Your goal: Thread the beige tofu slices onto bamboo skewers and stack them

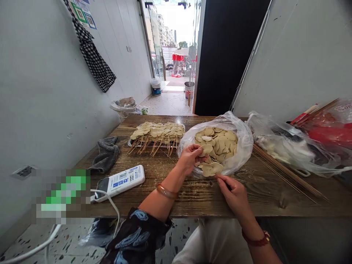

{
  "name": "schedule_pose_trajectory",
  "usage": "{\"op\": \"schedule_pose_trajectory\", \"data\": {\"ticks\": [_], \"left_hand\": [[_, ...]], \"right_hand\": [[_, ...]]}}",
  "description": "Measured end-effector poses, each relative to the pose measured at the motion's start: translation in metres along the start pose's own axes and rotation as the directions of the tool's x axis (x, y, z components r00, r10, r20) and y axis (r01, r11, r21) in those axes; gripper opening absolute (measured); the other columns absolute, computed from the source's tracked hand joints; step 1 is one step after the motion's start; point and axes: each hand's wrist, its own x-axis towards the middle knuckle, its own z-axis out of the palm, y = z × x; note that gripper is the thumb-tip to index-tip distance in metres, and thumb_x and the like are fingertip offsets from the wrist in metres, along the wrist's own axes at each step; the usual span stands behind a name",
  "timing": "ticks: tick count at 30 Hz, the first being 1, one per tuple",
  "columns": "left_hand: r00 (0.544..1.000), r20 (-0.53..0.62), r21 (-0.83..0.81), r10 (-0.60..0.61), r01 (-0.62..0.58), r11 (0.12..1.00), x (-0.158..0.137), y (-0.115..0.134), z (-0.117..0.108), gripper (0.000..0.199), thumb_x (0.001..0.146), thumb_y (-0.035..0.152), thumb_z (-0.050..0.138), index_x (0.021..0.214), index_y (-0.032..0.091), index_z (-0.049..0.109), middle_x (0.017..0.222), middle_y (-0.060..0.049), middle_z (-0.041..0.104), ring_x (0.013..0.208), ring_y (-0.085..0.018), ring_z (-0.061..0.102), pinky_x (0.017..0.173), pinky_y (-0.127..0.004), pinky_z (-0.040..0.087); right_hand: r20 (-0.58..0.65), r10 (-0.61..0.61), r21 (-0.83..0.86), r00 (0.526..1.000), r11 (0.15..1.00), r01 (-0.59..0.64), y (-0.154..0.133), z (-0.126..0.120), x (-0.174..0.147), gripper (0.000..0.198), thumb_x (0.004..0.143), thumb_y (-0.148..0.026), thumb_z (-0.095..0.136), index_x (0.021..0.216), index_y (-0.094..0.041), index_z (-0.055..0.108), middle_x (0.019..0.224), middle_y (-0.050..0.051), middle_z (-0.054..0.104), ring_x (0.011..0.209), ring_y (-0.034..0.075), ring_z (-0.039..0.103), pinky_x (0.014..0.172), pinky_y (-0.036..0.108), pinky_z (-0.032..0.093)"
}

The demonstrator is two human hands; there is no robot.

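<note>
My left hand (188, 161) is closed, pinching a thin, pale beige slice (206, 149) between thumb and fingers above the bag. Lower right of it, my right hand (233, 192) pinches the end of a thin wooden skewer (216, 176). A wavy beige slice (212, 169) sits at that skewer's upper end. Under both slices spreads an open clear plastic bag (243, 146), filled with a heap of loose beige slices (220, 141). To the left stands a tray (129, 142) piled with skewered slices (156, 131), their bare sticks pointing towards me.
Bare skewers (291, 172) lie on the wooden table (170, 194) at right, beside plastic bags (291, 146). At left are a grey cloth (106, 154) and a white power bank-like device (126, 181) with a cable. Beyond the table, a doorway opens outside.
</note>
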Motion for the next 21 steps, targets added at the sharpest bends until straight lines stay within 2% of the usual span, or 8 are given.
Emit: {"op": "schedule_pose_trajectory", "data": {"ticks": [4,10,17,21], "left_hand": [[0.998,-0.016,0.041,0.056,-0.056,0.998,0.0011,-0.0013,-0.0006,0.043,0.053,0.032,0.084,0.08,0.013,0.055,0.067,0.0,0.064,0.057,-0.015,0.064,0.056,-0.029,0.055],[0.992,-0.067,0.052,0.105,-0.101,0.994,0.0023,-0.001,-0.0011,0.043,0.05,0.033,0.084,0.077,0.013,0.056,0.066,0.001,0.062,0.058,-0.012,0.059,0.055,-0.027,0.054],[0.976,-0.084,0.176,0.201,-0.184,0.967,0.004,-0.0036,0.0014,0.036,0.056,0.033,0.081,0.074,0.014,0.056,0.062,0.002,0.06,0.055,-0.01,0.057,0.056,-0.027,0.054],[0.972,-0.049,0.284,0.229,-0.206,0.936,0.0062,-0.0057,0.0016,0.033,0.059,0.033,0.079,0.073,0.015,0.055,0.06,0.003,0.058,0.054,-0.011,0.058,0.057,-0.028,0.054]], "right_hand": [[-0.001,0.017,0.008,1.0,1.0,-0.017,0.0008,0.0008,0.0001,0.026,0.085,-0.035,0.056,0.092,-0.021,0.076,0.095,0.008,0.076,0.089,0.026,0.071,0.08,0.039,0.056],[0.014,0.01,0.028,1.0,1.0,-0.01,0.0012,0.0011,0.0006,0.026,0.085,-0.035,0.055,0.093,-0.021,0.076,0.095,0.007,0.076,0.089,0.026,0.071,0.081,0.038,0.055],[0.028,0.037,0.037,0.999,0.999,-0.038,-0.0001,0.0004,0.0015,0.028,0.086,-0.036,0.054,0.092,-0.02,0.076,0.091,0.007,0.076,0.088,0.026,0.071,0.079,0.036,0.055],[0.038,0.034,0.039,0.999,0.999,-0.036,-0.0015,-0.0009,0.0024,0.029,0.087,-0.037,0.053,0.092,-0.02,0.076,0.087,0.006,0.076,0.085,0.024,0.07,0.076,0.033,0.054]]}}
